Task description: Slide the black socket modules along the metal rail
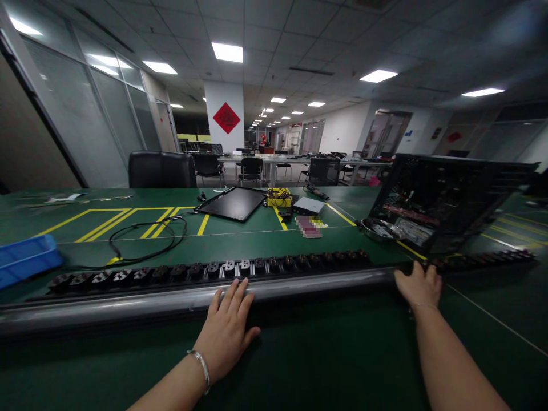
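A long, shiny dark-grey tube-like bar (pixel 171 301) lies across the green table. My left hand (pixel 229 328) rests flat on its near side, fingers stretched out and thumb apart. Around the bar's right end is my right hand (pixel 422 288), its thumb spread from slightly bent fingers; I see nothing held in it. Just behind the bar, a black strip (pixel 268 274) carries a row of several black and pale power plugs (pixel 230 268). A similar row of dark plugs (pixel 488 261) continues to the right of my right hand.
An open computer case (pixel 445 200) stands at right beside a metal bowl (pixel 379 229). Farther back lie a flat black panel (pixel 233 204), a yellow block wrapped in cable (pixel 279 197) and a grey box (pixel 310 206). A black cable (pixel 148 257) and blue bin (pixel 29 260) are at left.
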`<state>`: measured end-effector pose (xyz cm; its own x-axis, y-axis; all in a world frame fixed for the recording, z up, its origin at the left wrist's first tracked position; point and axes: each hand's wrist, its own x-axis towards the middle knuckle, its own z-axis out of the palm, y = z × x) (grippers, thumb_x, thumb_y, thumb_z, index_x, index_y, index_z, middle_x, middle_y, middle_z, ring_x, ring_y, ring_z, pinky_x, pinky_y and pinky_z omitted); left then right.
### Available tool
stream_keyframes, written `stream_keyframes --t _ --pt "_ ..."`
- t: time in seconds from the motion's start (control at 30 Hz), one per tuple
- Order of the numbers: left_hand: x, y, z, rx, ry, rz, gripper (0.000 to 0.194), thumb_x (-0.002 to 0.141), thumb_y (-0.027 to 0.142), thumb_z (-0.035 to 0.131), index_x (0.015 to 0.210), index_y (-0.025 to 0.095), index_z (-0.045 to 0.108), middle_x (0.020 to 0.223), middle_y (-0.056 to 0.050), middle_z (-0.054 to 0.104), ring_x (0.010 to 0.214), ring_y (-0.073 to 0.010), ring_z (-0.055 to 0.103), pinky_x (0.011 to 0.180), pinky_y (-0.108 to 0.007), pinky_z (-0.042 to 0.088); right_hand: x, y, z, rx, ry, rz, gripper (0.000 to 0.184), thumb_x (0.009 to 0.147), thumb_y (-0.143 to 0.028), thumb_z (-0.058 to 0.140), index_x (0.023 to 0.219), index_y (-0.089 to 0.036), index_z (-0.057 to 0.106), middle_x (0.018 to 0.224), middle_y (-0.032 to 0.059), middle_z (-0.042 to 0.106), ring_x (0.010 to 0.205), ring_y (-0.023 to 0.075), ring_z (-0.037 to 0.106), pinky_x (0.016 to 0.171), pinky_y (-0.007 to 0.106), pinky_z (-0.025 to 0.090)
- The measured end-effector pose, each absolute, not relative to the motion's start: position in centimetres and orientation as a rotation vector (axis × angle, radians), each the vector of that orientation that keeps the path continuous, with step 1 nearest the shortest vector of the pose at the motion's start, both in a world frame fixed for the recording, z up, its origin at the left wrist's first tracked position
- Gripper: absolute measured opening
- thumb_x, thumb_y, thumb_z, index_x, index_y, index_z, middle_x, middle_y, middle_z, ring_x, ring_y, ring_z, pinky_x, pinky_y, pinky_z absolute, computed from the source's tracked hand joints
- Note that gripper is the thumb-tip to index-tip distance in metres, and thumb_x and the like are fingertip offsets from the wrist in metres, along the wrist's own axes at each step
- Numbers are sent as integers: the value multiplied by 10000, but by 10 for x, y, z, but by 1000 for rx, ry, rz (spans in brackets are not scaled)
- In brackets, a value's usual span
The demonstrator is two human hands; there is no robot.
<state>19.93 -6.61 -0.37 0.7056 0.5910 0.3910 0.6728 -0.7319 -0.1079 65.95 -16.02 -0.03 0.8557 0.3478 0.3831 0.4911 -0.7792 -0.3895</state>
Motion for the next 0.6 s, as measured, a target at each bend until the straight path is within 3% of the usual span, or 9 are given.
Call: stream_keyframes --t 0.17,0.3,0.5,0.6 --pt "205 -66 0 -2666 -1083 -511 370 785 384 551 1088 172 558 1398 -135 377 1299 -310 302 1009 -512 291 669 -164 0 -2532 -600 -336 533 816 -400 389 1251 -102 466 1329 207 258 1260 321 217 998 363 210" --pt "206 -65 1 -2674 -1097 -561 355 799 432 524 1054 190 577 1382 -117 407 1289 -292 327 998 -482 313 673 -164 0 -2527 -572 -293 499 819 -420 383 1213 -131 484 1316 198 239 1232 316 273 944 357 260" --pt "206 -65 1 -2674 -1107 -563 356 802 444 514 1042 189 581 1376 -114 416 1288 -283 330 992 -461 317 677 -163 -4 -2567 -589 -325 580 833 -452 365 1322 -141 351 1357 219 153 1235 339 274 894 364 292" --pt "205 -65 1 -2664 -1100 -581 337 797 431 523 1026 192 585 1370 -113 424 1279 -283 341 978 -453 329 680 -163 -4 -2615 -648 -406 572 837 -441 376 1302 -108 380 1310 251 240 1226 332 294 882 363 300"
